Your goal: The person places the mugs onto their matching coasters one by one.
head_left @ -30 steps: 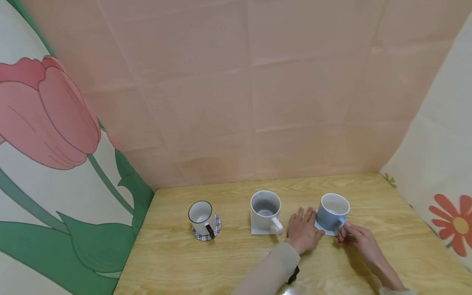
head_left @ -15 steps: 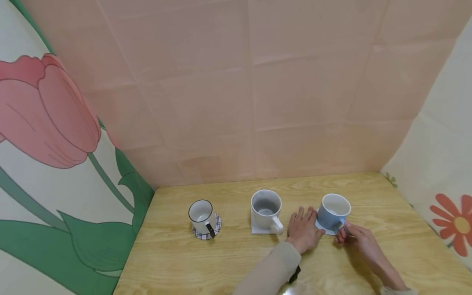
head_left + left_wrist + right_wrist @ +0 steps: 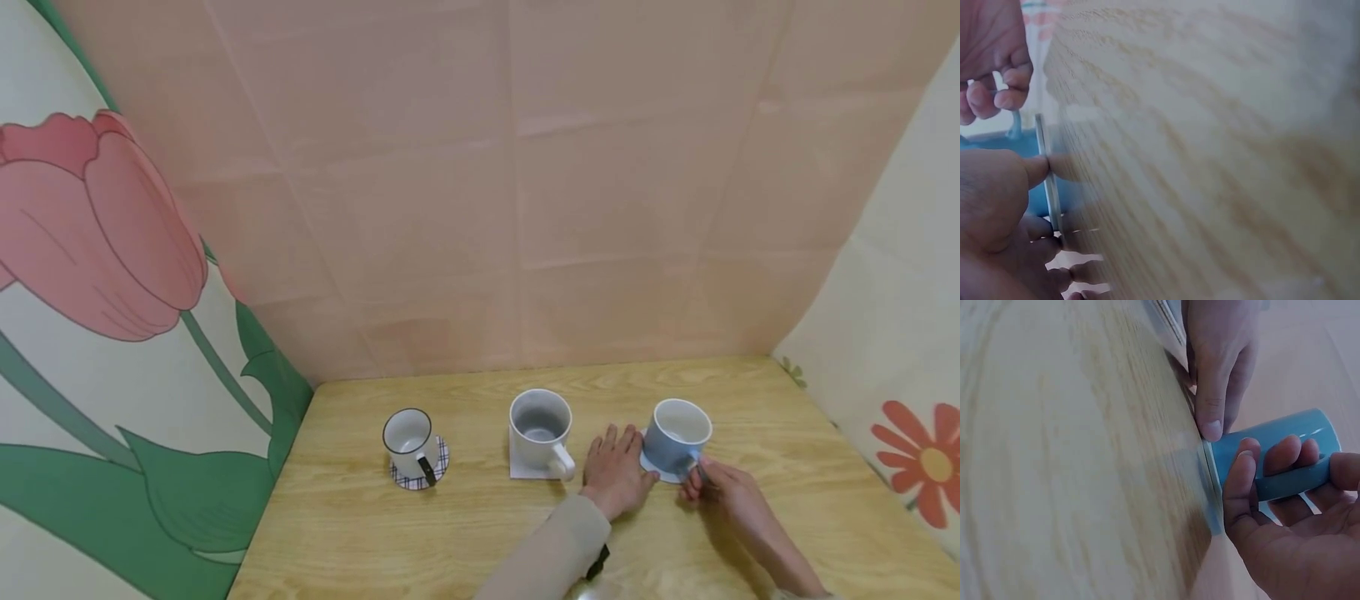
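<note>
A light-blue mug (image 3: 670, 446) with a white inside stands upright on a thin pale-blue coaster (image 3: 649, 467) at the right of the table. My right hand (image 3: 733, 493) holds the mug's handle (image 3: 1294, 479), its fingers curled through and around it in the right wrist view. Flat on the table between this mug and a white mug (image 3: 535, 446), my left hand (image 3: 618, 473) lies with fingers spread. Its thumb touches the coaster's edge, also seen in the left wrist view.
The white mug stands on a white square coaster (image 3: 521, 472). Farther left, a white mug with a dark rim and black-striped handle (image 3: 408, 446) sits off-centre on a round checked coaster (image 3: 442, 468). A pink sheet (image 3: 517, 208) hangs behind the wooden table (image 3: 360, 550).
</note>
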A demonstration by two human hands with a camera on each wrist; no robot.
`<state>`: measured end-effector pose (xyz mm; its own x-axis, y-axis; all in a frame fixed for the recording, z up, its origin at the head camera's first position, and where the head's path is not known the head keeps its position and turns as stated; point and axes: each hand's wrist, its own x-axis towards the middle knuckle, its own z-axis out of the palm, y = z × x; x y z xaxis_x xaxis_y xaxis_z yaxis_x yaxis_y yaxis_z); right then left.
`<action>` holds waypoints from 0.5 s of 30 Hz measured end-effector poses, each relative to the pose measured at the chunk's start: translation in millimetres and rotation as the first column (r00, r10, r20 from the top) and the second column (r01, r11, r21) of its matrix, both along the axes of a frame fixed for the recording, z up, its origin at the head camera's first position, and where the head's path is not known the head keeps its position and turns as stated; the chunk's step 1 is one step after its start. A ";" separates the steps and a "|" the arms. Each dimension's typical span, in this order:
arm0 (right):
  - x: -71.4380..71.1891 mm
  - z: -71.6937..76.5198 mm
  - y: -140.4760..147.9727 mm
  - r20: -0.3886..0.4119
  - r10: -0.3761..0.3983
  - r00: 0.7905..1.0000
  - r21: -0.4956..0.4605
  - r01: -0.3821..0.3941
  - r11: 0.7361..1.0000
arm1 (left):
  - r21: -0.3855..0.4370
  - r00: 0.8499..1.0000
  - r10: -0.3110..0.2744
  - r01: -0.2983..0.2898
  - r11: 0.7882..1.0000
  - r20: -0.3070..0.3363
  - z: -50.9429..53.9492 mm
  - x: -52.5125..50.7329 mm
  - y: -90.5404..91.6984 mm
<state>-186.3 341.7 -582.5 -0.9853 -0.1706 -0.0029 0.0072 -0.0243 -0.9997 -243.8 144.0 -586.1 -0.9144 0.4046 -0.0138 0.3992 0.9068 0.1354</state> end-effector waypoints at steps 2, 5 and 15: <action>0.0 0.8 -0.8 0.004 -0.009 1.000 0.005 0.009 1.000 | 0.013 1.000 0.002 -0.003 1.000 0.006 0.7 0.0 -0.1; 0.4 2.5 -1.5 0.016 -0.013 1.000 0.012 0.013 1.000 | 0.032 1.000 -0.003 0.002 0.999 0.019 3.1 0.4 -1.0; 0.8 9.6 -0.3 0.120 -0.061 0.991 0.137 0.044 0.990 | 0.005 0.999 -0.042 0.042 0.999 0.030 12.4 3.7 -7.3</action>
<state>-185.6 341.4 -572.9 -0.9835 -0.1083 -0.1448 0.1334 0.1057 -0.9854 -240.1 136.7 -573.7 -0.8958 0.4427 -0.0394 0.4326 0.8887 0.1519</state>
